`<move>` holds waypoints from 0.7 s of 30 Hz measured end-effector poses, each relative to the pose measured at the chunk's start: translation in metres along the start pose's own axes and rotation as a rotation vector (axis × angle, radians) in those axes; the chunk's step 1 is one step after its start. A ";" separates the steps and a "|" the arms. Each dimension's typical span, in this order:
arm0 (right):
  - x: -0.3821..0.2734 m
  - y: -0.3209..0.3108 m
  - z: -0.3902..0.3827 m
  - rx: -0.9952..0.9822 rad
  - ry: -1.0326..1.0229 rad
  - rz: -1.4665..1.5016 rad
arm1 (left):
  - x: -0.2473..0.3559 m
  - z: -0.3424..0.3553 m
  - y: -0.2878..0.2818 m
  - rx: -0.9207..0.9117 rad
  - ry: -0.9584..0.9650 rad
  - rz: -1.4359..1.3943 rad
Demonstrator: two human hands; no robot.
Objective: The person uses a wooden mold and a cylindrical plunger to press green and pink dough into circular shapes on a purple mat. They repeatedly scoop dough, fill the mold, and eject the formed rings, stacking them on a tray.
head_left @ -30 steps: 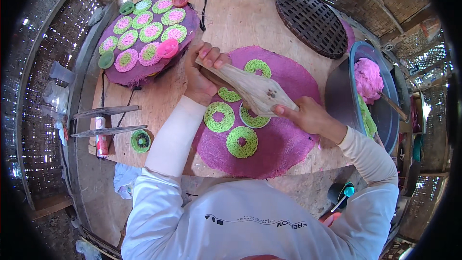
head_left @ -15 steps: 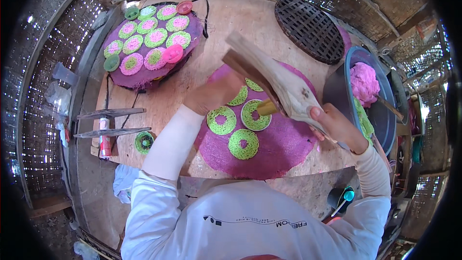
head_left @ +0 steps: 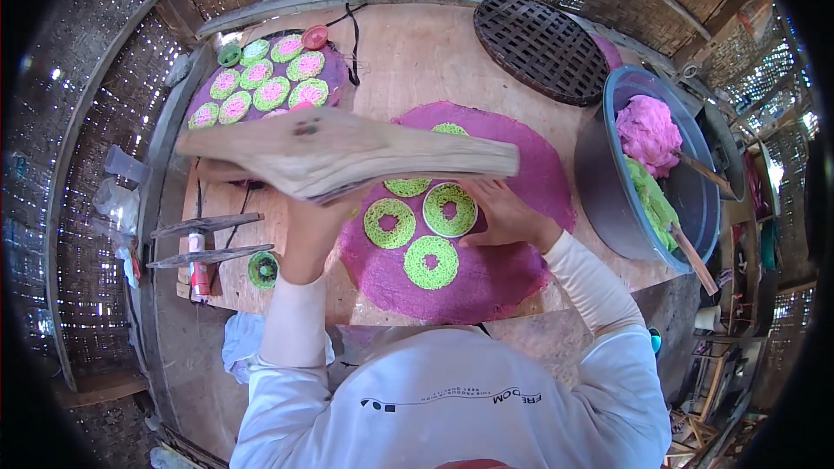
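Note:
My left hand (head_left: 308, 234), mostly under a long wooden tool (head_left: 347, 152), grips it as it lies crosswise over the work. My right hand (head_left: 512, 217) has its fingers spread at the right edge of a white ring mould (head_left: 466, 224) holding a green lacy round (head_left: 467, 200); contact is hard to make out. Other green lacy rings (head_left: 431, 282) lie around it on a purple round mat (head_left: 521, 278). The tool hides part of them.
A second mat (head_left: 200, 100) with several two-colour rounds and small bowls stands back left. A woven tray (head_left: 540, 48) lies back right. A grey tub (head_left: 599, 208) with pink and green dough and sticks is at right. Two wooden bars (head_left: 217, 256) lie at left.
The wooden tool has swung leftward to lie horizontal, carried by my left hand. My right hand has let go of it and moved left to the white ring mould.

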State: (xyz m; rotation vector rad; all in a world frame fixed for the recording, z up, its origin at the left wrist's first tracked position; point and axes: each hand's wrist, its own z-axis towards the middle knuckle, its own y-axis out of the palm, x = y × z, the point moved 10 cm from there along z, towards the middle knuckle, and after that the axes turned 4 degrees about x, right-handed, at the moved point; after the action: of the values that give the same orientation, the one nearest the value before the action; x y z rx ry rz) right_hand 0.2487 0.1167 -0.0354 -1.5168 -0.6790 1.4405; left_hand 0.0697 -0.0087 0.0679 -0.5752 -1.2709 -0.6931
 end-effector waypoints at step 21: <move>-0.006 -0.047 -0.030 0.287 0.090 0.506 | -0.029 -0.029 -0.045 0.265 -0.152 -0.195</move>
State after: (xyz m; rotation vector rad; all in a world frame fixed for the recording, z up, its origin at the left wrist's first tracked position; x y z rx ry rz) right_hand 0.2856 0.1248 0.0063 -1.5734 -0.0178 1.7383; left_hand 0.0508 -0.0554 0.0342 -0.2930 -1.5474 -0.6360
